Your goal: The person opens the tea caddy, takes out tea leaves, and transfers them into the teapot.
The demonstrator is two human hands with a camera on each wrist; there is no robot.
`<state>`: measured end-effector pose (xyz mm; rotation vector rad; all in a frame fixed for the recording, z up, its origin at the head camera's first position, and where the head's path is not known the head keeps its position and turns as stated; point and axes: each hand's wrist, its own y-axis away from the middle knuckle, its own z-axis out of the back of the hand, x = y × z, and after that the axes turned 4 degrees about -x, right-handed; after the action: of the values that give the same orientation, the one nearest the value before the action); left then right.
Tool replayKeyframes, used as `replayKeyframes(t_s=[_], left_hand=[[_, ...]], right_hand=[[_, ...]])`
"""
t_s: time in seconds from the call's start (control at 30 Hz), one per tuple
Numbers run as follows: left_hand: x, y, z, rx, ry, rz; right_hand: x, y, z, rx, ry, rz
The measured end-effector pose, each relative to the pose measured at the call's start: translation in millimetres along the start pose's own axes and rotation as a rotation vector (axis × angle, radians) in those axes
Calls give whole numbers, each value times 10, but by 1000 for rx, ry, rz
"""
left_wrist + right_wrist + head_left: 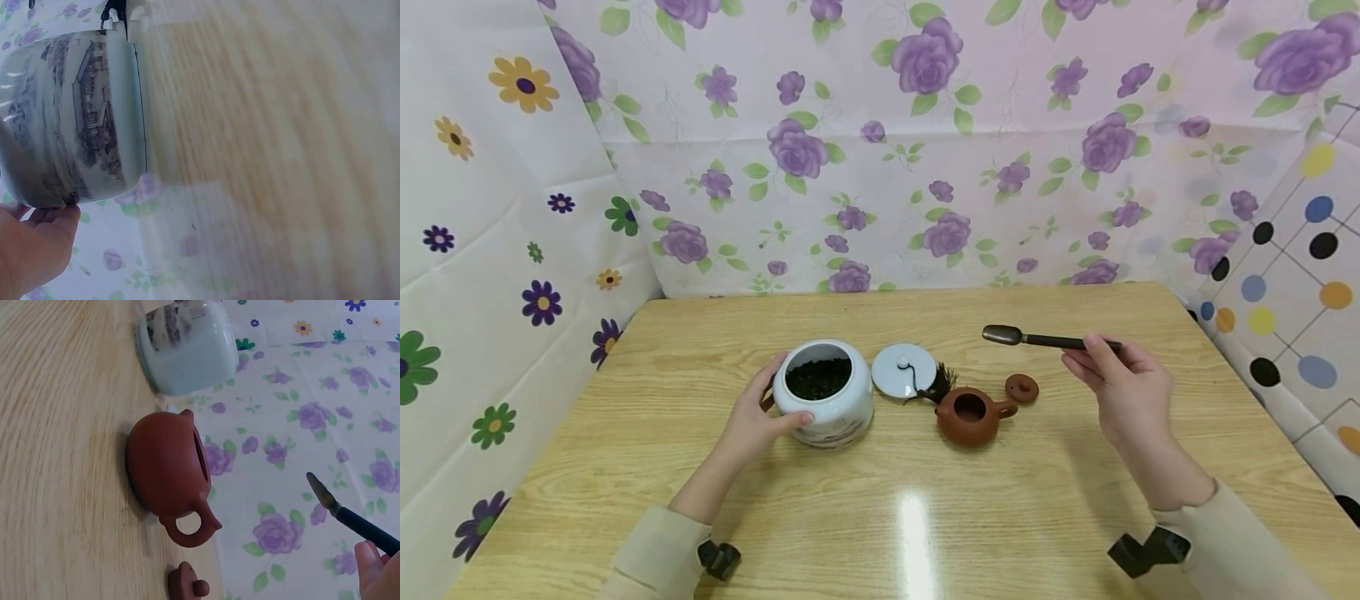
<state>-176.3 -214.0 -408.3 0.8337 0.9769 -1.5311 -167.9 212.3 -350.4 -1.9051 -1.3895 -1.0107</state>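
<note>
A white porcelain tea jar (831,425), printed with a dark landscape, stands uncovered on the table at left of centre. Dark loose tea leaves (818,380) lie inside it. My left hand (762,418) grips the jar's left side, thumb at the front and fingers behind. Out to the right, my right hand (1131,385) pinches the black handle of a small tea scoop (1033,338), held level above the table. Whether the scoop holds any leaves is hard to tell. Between the hands sits a brown clay teapot (165,462) without its lid, its handle towards the right.
Behind the teapot lies the jar's white lid (891,377), with a dark tassel (942,383) beside it. The small clay teapot lid (1022,388) rests right of the teapot handle. Floral cloth (880,167) hangs behind the wooden table (850,533).
</note>
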Motion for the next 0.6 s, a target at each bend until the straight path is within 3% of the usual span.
replayKeyframes(t_s=[0.6], left_hand=[[-21, 8, -1, -3, 15, -5]], right_hand=[[-91, 13, -326, 10, -67, -47]])
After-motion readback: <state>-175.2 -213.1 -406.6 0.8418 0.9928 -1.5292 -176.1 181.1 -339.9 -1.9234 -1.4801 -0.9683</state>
